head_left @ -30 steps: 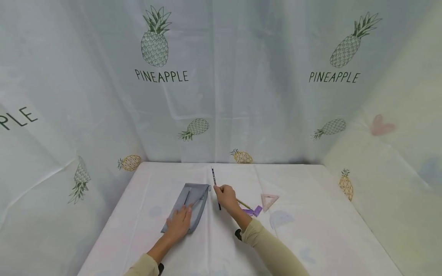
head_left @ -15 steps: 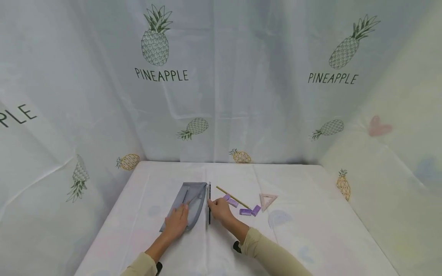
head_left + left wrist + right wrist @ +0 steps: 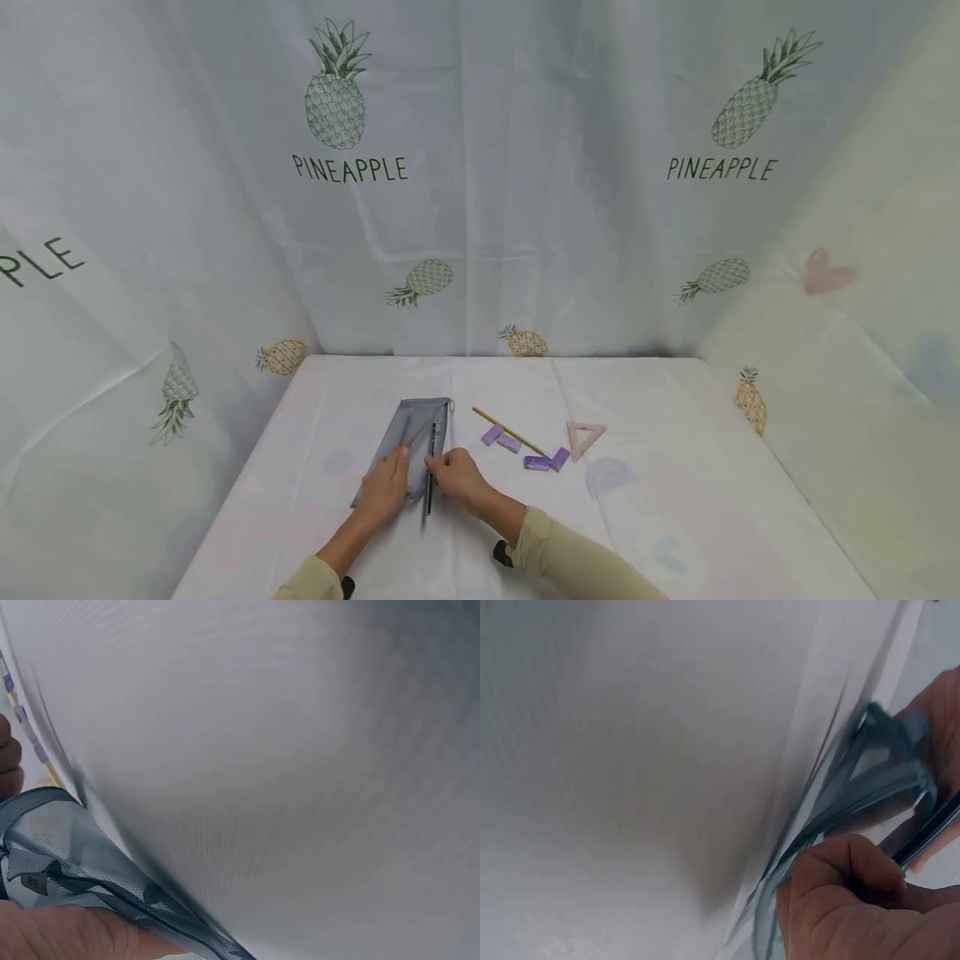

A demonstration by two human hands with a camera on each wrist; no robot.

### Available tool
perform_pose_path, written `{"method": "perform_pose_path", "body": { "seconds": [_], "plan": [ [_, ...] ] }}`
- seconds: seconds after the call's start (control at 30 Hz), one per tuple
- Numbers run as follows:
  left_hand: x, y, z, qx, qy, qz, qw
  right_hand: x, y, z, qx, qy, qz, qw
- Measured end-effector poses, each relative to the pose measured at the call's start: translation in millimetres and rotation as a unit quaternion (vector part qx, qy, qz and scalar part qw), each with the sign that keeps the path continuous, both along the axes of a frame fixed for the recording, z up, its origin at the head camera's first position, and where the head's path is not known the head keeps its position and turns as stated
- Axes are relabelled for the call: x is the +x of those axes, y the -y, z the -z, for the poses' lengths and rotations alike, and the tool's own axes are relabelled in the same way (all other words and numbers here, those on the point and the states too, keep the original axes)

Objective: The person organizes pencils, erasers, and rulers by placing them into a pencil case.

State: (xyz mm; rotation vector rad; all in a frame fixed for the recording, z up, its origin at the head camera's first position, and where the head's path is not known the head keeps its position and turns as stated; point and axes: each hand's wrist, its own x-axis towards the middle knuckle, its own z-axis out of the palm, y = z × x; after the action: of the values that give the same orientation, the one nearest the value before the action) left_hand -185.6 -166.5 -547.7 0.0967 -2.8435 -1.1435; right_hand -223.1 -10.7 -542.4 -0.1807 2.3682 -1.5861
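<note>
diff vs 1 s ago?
The right hand carried the dark pencil left and down, from upright beside the grey mesh pouch to lying over its right edge. The left hand stays on the pouch; wooden stick, purple blocks and triangle unmoved.

We see a grey pouch (image 3: 414, 446) of thin mesh cloth, soft and see-through. The dark pencil (image 3: 431, 471) looks smooth and shiny. The table cover (image 3: 675, 500) is matt white cloth with creases. The purple erasers (image 3: 536, 462) look smooth.
</note>
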Motion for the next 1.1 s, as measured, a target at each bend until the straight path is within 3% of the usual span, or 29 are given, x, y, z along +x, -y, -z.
{"method": "perform_pose_path", "body": {
  "seconds": [0.3, 0.6, 0.9, 1.1],
  "plan": [
    [0.3, 1, 0.1, -0.006, -0.006, 0.007, 0.9999, -25.2, 17, 4.0, 0.011, 0.007, 0.025, 1.0],
    [0.0, -1, 2.1, -0.003, 0.009, 0.008, 0.9999, -33.1, 32, 11.0, 0.019, 0.025, 0.038, 0.999],
    [-1.6, -2, 0.6, -0.01, 0.008, 0.018, 0.9997, -29.8, 34, 10.3, 0.051, -0.003, 0.0, 0.999],
    [-1.8, -1, 0.1, -0.018, 0.01, 0.011, 0.9997, -24.2, 29, 5.5, 0.039, -0.03, -0.037, 0.998]
  ]
}}
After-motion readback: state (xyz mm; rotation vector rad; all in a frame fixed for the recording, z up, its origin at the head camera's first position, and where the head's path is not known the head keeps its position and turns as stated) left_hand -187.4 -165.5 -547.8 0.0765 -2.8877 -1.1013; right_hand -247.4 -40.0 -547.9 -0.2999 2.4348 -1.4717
